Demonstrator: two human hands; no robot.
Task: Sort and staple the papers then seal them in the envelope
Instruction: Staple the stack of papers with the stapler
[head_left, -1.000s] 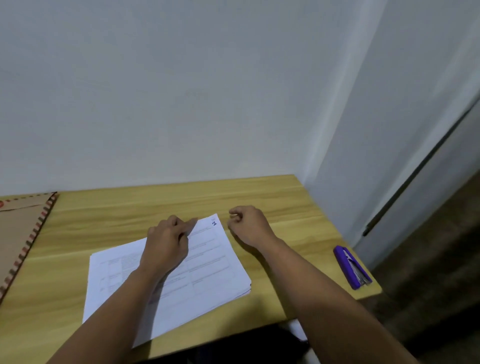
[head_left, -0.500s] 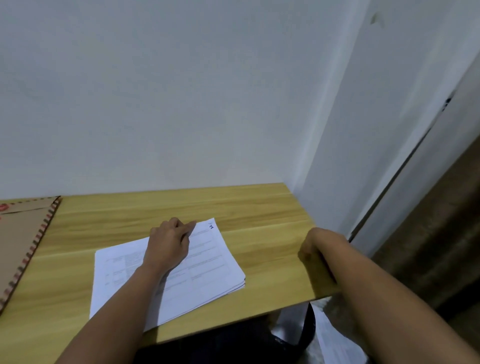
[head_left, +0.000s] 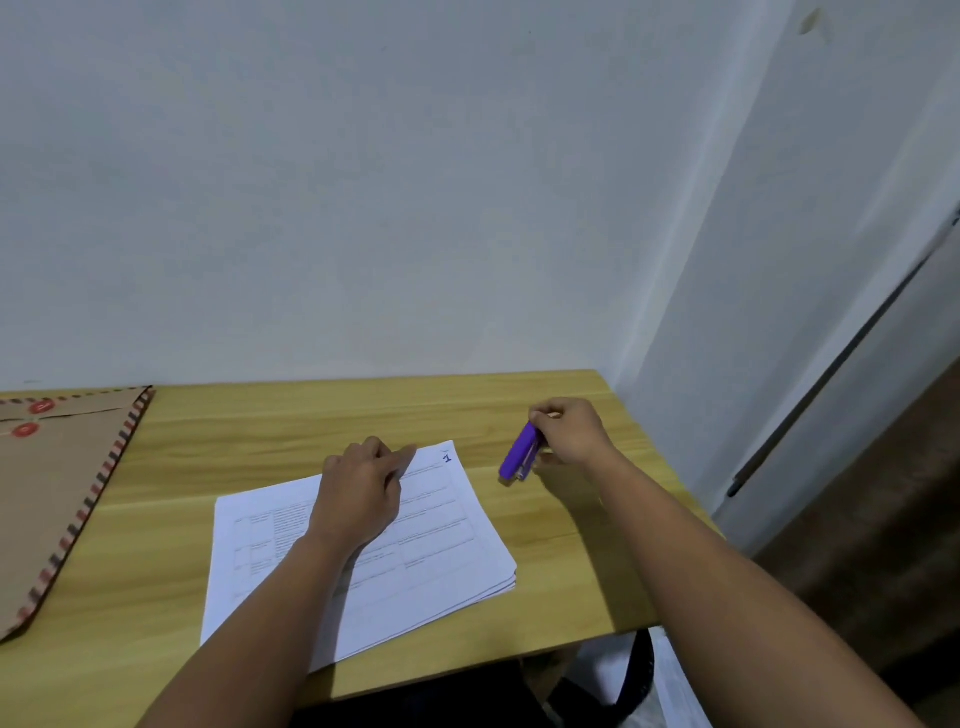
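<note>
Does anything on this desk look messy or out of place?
Only slightly: the paper stack lies skewed to the desk edge, its lower-right sheets fanned unevenly. The envelope lies flat at the left. Nothing spilled or damaged.

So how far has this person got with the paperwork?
Done, it seems: the papers lie in one squared stack on the table, page 1 on top. In hand: the left hand rests on the stack while the right hand holds the purple stapler just off its top corner. Left: stapling, then sealing the stack in the envelope, which lies untouched at the left.
</note>
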